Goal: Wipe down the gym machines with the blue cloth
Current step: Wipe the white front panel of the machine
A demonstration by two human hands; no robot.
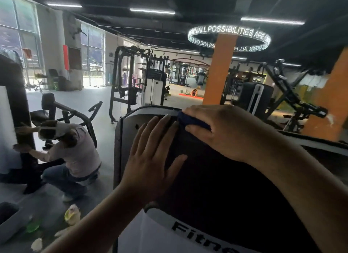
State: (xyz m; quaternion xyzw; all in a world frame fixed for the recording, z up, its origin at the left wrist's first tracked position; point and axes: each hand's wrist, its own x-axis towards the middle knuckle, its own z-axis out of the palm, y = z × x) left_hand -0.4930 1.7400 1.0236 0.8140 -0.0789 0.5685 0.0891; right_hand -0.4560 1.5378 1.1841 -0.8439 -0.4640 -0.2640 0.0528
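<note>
From the head camera, at centre frame, we press the blue cloth (194, 121) under our right hand (222, 132), fingers clenched over it, against the top edge of the black gym machine (216, 177). Our left hand (150, 158) lies flat and released just beside it, lower left. Another person (75, 151) crouches at left.

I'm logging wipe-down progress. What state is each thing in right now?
Blue cloth: bunched under the right hand, on the pad's top edge.
Right hand: gripping the cloth.
Left hand: open, flat on the pad.
Black pad: upright, being wiped.
</note>
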